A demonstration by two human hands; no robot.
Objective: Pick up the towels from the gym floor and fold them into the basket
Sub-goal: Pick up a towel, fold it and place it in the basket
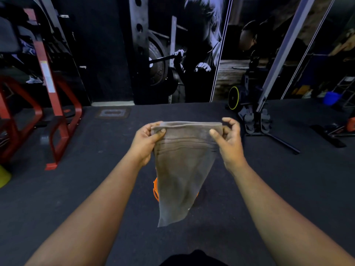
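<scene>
A grey-brown towel [182, 166] hangs in the air in front of me, folded over along its top edge and tapering to a point below. My left hand [147, 143] pinches its top left corner between thumb and fingers. My right hand [229, 141] pinches the top right corner, the other fingers curled above it. Behind the towel's lower half an orange basket [156, 191] shows only as a sliver on the dark floor; the rest of the basket is hidden.
A red machine frame [57, 116] stands on the left, with a yellow cone [3, 177] at the left edge. A cable machine base with foot plates [257, 121] stands right of my hands. A wall mural [172, 50] closes the back. A blue bucket [331, 97] sits far right.
</scene>
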